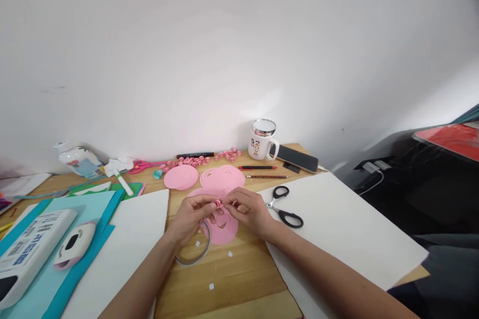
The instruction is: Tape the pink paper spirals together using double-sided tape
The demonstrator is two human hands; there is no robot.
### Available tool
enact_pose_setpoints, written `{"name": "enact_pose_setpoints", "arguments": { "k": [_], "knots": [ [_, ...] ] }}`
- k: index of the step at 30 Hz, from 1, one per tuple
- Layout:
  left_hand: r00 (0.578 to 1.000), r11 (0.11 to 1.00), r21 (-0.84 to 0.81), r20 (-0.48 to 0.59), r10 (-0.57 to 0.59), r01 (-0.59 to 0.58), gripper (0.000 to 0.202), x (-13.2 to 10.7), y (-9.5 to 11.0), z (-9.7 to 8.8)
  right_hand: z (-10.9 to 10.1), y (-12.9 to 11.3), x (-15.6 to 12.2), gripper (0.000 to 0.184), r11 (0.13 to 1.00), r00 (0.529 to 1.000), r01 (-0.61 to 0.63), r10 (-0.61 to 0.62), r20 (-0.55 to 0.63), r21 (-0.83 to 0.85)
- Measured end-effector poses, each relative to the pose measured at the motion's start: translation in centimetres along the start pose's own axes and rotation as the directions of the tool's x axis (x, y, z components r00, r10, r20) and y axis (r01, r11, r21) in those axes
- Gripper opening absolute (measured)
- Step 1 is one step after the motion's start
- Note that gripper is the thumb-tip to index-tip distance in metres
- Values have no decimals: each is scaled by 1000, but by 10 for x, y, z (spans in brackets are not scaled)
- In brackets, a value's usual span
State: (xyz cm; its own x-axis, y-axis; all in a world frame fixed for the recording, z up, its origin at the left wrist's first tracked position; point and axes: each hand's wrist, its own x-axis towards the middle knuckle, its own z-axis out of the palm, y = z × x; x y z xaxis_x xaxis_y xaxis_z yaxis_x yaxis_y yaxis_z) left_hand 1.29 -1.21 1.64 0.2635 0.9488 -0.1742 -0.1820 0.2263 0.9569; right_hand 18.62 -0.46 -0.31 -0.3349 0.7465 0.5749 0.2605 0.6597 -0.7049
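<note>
My left hand (pixel 192 213) pinches a small rolled pink paper flower (pixel 217 204) between thumb and fingers. Against its right side, the closed fingertips of my right hand (pixel 250 211) grip the same paper. Both hands are above pink paper pieces with cut-out openings (pixel 226 233). Under my left wrist a roll of tape (pixel 209 241) lies flat, partly covered by the hand. Two stacks of pink paper circles (pixel 181 177) lie just beyond, and behind them several small rolled pink flowers (pixel 200 160) are heaped along the wall.
Black-handled scissors (pixel 291 218) lie on white paper (pixel 344 224) at right. A mug (pixel 261 143), a phone (pixel 295 158) and pencils (pixel 258 167) are at the back. On the left are teal paper sheets (pixel 88 202), a white correction-tape-like device (pixel 75 244), pink scissors (pixel 144 165) and a bottle (pixel 80 159).
</note>
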Motion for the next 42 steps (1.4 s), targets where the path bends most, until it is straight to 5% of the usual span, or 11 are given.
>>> {"name": "enact_pose_setpoints", "arguments": {
  "k": [14,22,42],
  "knots": [
    [996,998,59,81,22,-26,19,0,-5,-3,3,3,-2,10,998,998,-52,53,-22,29],
    [995,988,140,84,53,-65,19,-2,-5,-1,10,4,-5,14,900,949,-303,313,20,314],
    [995,975,215,-76,68,-50,22,-4,-1,9,13,4,-6,11,958,971,-236,228,67,163]
  ]
}}
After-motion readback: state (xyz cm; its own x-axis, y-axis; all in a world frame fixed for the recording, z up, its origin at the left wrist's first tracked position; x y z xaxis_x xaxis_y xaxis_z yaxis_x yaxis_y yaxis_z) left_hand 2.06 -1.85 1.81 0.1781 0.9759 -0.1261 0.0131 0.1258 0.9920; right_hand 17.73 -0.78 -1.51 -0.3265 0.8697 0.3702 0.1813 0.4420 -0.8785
